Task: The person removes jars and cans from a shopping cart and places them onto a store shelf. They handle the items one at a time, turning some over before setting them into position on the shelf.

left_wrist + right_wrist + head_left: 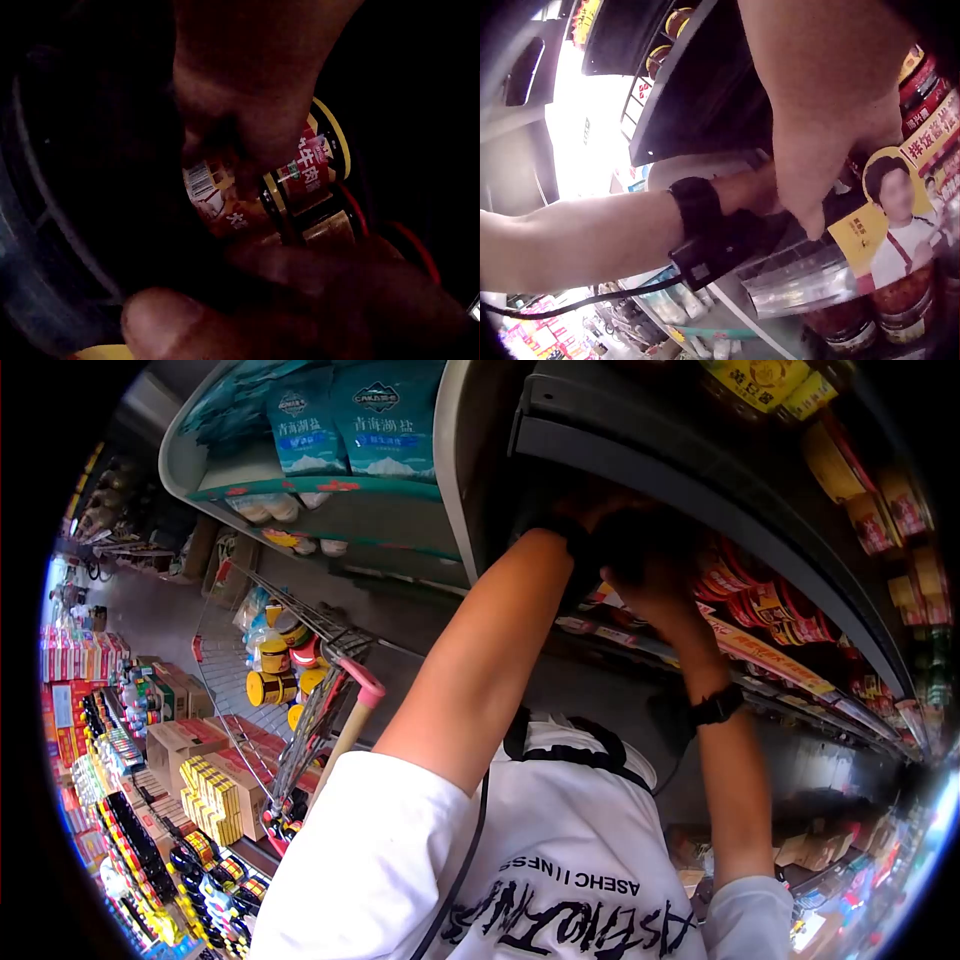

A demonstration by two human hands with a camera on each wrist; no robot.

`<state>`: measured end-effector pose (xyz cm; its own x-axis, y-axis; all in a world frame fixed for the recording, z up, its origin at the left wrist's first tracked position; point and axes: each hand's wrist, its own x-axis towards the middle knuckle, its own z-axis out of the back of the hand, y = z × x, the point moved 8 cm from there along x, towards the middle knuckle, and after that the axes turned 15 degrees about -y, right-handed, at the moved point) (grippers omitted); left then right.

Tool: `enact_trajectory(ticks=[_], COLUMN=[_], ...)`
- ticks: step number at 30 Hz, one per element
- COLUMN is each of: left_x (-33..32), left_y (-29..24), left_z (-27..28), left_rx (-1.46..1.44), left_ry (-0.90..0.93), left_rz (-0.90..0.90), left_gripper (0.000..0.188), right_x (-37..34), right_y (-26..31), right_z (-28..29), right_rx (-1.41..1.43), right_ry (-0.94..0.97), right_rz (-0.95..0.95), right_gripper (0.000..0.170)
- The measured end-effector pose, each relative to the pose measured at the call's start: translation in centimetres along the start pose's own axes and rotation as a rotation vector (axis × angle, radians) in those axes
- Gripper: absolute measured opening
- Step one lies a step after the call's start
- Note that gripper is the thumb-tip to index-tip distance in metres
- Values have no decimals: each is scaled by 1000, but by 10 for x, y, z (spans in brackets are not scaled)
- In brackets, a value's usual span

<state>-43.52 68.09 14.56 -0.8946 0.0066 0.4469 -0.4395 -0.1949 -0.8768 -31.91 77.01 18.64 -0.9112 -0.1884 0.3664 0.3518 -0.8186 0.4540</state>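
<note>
In the dark left wrist view, my left hand (247, 90) comes down from the top, its thumb and fingers against a red-labelled jar (232, 217); the fingertips are partly hidden. Another jar (311, 169) with a yellow rim lies beside it. My right hand (322, 300) crosses the bottom of that view, thumb stretched out; what it touches is too dark to tell. The right wrist view has my right hand (825, 142) at the shelf front, fingers hidden, close to my left hand (746, 191). Both hands (650, 585) are deep under the shelf in the head view.
A dark shelf edge (700, 470) curves above my hands, with red jars (765, 600) to the right. A label strip (889, 225) fronts the lower shelf. Left stand a cart (290, 700) holding yellow-lidded jars, boxes (185, 745), and a rack of teal bags (385, 420).
</note>
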Motion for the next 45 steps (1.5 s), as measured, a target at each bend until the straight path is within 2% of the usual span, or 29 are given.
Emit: enact_trajectory(ticks=[3, 5, 9, 10, 11, 12, 13, 14, 15, 16, 18, 19, 20, 21, 22, 23, 24, 27, 29, 32, 33, 35, 36, 38, 39, 40, 41, 43, 45], left_x=[-1, -4, -21, -32, -48, -65, -82, -109, -130, -154, -205, -238, -277, -308, -344, -382, -416, -481, -497, -518, -526, -544, -526, -509, -512, -515, -525, -528, -548], left_y=[4, 6, 6, 2, -6, -49, -50, -59, -85, -103, -113, -113, -109, -103, -93, -90, -90, -68, -48, 20, 49, 118, 97, 82, 100, 117, 143, 164, 204], left_z=[1, 5, 23, 27, 37, 54, 72, 102, 137, 172, 242, 281, 320, 360, 406, 449, 480, 557, 589, 630, 640, 654, 654, 640, 632, 624, 614, 615, 608], left_rx=[9, 22, 51, 57, 73, 336, 388, 343, 257, 264, 201, 191, -41, -7, 96, 154, -37, 76, 217, 524, 465, 375, 290, 92, -47, -181, -356, -265, -89], left_ry=[14, 19, 5, 20, 50, 299, 186, -69, -117, -193, -266, -385, -509, -607, -743, -908, -1103, -1056, -955, -745, -757, -613, -650, -678, -754, -839, -1001, -1004, -957], left_rz=[1, -8, -92, -144, -178, 41, 175, -42, 77, -37, 48, 190, 537, 632, 562, 606, 709, 913, 925, 934, 1046, 1243, 1203, 1294, 1367, 1437, 1449, 1433, 1476], left_gripper=[57, 54, 50, 50, 49, 49, 50, 50, 47, 43, 37, 30, 28, 27, 24, 22, 25, 33, 38, 43, 51, 59, 66, 79, 85, 91, 96, 88, 88], right_x=[-10, -16, -21, -25, -29, -32, -39, -45, -51, -56, -66, -72, -76, -72, -73, -76, -79, -93, -99, -101, -102, -105, -108, -114, -115, -122, -127, -130, -129], right_y=[-7, -2, 34, 53, 74, 80, 87, 108, 127, 147, 181, 197, 219, 235, 255, 273, 291, 338, 370, 407, 417, 428, 428, 408, 402, 382, 383, 405, 406], right_z=[-6, -6, 5, 11, 17, 11, 1, 0, -4, -17, -34, -49, -59, -71, -82, -93, -103, -135, -148, -169, -179, -203, -214, -247, -258, -279, -283, -276, -281], right_rx=[-34, -38, -18, -28, -21, 17, 54, 192, 321, 394, 497, 564, 599, 634, 650, 661, 669, 686, 692, 643, 604, 522, 347, 241, 198, 136, 39, -31, -41], right_ry=[-87, -137, -158, -174, -191, -110, -18, -8, 16, 65, 141, 159, 202, 242, 250, 263, 276, 338, 377, 392, 370, 330, 210, 217, 215, 419, 379, 255, 286], right_rz=[38, 92, 111, 175, 254, 191, 134, 158, 167, 188, 205, 221, 244, 254, 292, 328, 364, 396, 357, 325, 361, 425, 602, 586, 580, 375, 450, 578, 562], right_gripper=[51, 48, 41, 38, 35, 32, 28, 28, 27, 25, 22, 20, 20, 20, 20, 20, 20, 20, 21, 23, 23, 24, 33, 40, 44, 52, 48, 41, 35])
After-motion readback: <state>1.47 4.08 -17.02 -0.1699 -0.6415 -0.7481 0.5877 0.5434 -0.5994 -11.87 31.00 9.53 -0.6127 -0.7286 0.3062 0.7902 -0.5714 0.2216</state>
